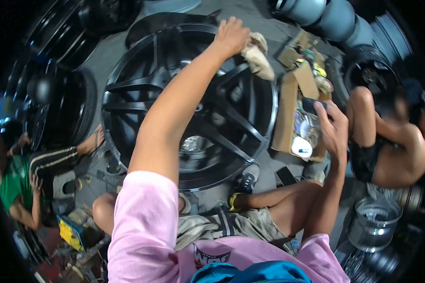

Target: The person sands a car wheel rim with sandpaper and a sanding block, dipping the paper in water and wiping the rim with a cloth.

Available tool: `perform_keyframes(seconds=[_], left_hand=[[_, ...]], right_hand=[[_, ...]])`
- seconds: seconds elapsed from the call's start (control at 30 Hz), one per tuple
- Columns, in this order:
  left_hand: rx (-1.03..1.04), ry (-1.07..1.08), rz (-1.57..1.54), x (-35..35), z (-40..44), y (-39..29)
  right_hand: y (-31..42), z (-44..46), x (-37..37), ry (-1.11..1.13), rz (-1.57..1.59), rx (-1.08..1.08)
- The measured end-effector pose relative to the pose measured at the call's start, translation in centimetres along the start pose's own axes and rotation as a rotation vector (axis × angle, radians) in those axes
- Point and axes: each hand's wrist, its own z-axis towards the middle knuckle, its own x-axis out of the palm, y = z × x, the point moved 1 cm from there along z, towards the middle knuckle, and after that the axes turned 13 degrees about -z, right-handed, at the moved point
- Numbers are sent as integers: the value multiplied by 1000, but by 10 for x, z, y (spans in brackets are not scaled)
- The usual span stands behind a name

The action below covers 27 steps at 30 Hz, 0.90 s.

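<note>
With my left grip (232, 37) grasping the cloth (259, 61) over the far edge of the wheel (243, 121), I'd best wipe with even pressure, the dark object (310, 104) in my right grip (334, 125) held clear of its finish.

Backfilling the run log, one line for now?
left hand: beige cloth, at wheel rim | right hand: dark object, by cardboard box

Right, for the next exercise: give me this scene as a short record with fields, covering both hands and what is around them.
left hand: at the far edge of the black wheel, a cloth beside it; grip unclear
right hand: holding a dark object by the cardboard box
box: open, right of the wheel, with a white container inside
people nearby: one in green at left, another person at right
also: silver wheel, lower right
</note>
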Motion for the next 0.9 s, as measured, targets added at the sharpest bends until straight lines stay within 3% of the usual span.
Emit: perform_keyframes(seconds=[0.07, 0.13, 0.23, 0.33, 0.37, 0.43, 0.47, 0.5, 0.53, 0.57, 0.6, 0.63, 0.7, 0.8, 0.9], left_hand=[[-172, 67, 161, -15, -2, 53], [-442, 170, 87, -41, -20, 109], [-581, 217, -4, -72, -79, 219], [-565, 276, -44, -121, -157, 269], [-586, 190, -30, -136, -191, 274], [-692, 359, -53, -180, -243, 275], [-552, 373, -266, -205, -269, 261], [-759, 516, -291, -224, -297, 254], [-885, 477, -503, -238, -335, 243], [-1043, 631, -659, -264, -359, 225], [-1087, 539, -816, -273, -402, 214], [-1113, 818, -567, -283, -429, 202], [-1077, 974, -231, -307, -467, 157], [-1162, 769, -171, -318, -474, 111], [-1132, 633, -420, -331, -446, 71]], right_hand=[[0, 2, 5, 2, 2, -8], [4, 3, 8, 13, -11, -26], [3, 6, 10, 136, -31, 17], [19, 6, 11, 118, 10, -24], [21, 7, 12, 125, 24, -32], [23, 6, 15, 133, 1, -29], [26, 5, 15, 132, 15, -35], [28, 3, 14, 149, 22, -56], [31, 1, 13, 164, 28, -78], [34, -1, 15, 142, 42, -112], [36, -3, 15, 136, 52, -116], [37, -4, 16, 132, 48, -135], [36, -3, 17, 137, 17, -158], [30, -2, 21, 162, -3, -129], [27, -3, 22, 166, -3, -100]])
